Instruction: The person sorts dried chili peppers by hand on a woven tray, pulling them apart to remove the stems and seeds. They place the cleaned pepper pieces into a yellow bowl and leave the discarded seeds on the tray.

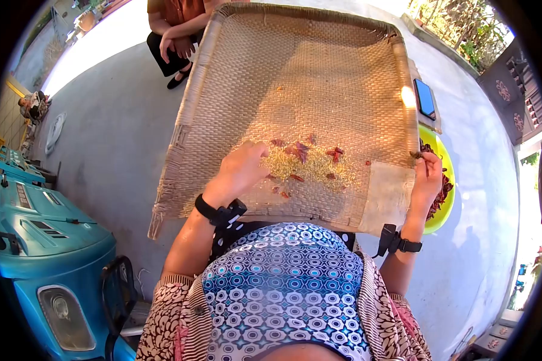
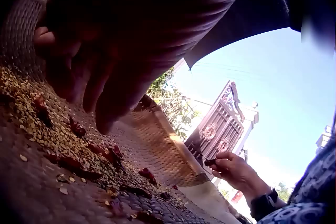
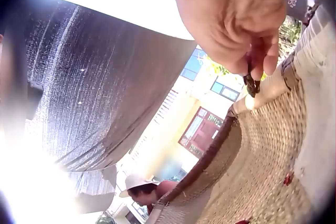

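A large woven tray holds pale yellow seeds and several dried red chili pieces. Over the left side of the seeds is the left hand, fingers bent downward; in the left wrist view the hand hangs above the chili bits, and no held thing shows. At the tray's right edge the right hand pinches a dark dried chili piece; the right wrist view shows this piece below the fingertips of the hand.
Beyond the tray's right edge sits a yellow-green basin of dried red chilies, with a phone farther up. A person crouches at the upper left. A teal vehicle stands at the left. Cloth covers the tray's near right corner.
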Demonstrator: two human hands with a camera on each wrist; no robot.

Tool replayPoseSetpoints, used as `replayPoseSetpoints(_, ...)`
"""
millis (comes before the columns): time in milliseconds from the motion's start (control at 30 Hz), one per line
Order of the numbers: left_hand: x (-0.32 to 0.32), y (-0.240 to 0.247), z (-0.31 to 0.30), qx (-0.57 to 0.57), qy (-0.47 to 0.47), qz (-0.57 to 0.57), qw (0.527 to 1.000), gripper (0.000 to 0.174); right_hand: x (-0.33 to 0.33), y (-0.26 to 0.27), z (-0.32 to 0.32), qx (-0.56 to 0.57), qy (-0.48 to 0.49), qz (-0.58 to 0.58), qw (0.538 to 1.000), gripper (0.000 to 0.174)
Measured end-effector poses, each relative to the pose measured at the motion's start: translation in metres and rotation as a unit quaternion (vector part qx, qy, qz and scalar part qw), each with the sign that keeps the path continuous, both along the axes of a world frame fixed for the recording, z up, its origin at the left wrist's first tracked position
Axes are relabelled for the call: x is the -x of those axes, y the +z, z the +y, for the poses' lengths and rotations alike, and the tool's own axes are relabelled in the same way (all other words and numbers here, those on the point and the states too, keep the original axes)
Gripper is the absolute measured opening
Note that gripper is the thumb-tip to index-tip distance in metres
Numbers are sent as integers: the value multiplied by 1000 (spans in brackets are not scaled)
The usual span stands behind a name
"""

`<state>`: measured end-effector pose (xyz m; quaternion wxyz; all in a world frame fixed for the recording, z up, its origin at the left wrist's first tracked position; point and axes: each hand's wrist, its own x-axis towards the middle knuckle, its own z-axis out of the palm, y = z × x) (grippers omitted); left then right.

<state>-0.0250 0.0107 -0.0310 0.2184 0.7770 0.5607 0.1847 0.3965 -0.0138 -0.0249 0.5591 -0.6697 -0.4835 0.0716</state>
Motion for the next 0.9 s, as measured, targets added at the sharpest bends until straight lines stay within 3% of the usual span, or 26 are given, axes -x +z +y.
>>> replayPoseSetpoints(133,-12,8,-10,111,-78,24,990,24,-7,0,-17,67,-157,-242,955,27)
replayPoseSetpoints(233,-18,-3,-11,123,-130,21,984,21,1,-7,-26,26,-81,-130,988,29)
replayPoseSetpoints(300,-23,-6,-11,114,-141,11,983,19,6,-13,-27,42,-51,-131,989,28)
replayPoseSetpoints(400,-32,-22,-6,92,-79,-127,984,18,18,-14,-28,63,-21,-178,982,26)
replayPoseSetpoints(500,-38,-12,-4,47,-64,-133,988,19,36,-12,-29,45,-8,-199,979,24)
replayPoseSetpoints(600,-38,7,-10,184,-160,-67,968,19,52,-10,-31,58,26,-136,989,22)
replayPoseSetpoints(700,-41,1,-14,216,-248,-51,943,21,78,-6,-32,117,103,-27,987,19)
replayPoseSetpoints(800,-43,-4,-9,242,-196,-104,944,26,92,-5,-32,215,206,0,955,18)
replayPoseSetpoints(867,-39,-18,-7,99,-159,-128,974,30,100,-5,-31,269,279,2,922,18)
replayPoseSetpoints(900,-38,-22,-6,25,-141,-140,980,33,102,-4,-30,220,261,-76,937,20)
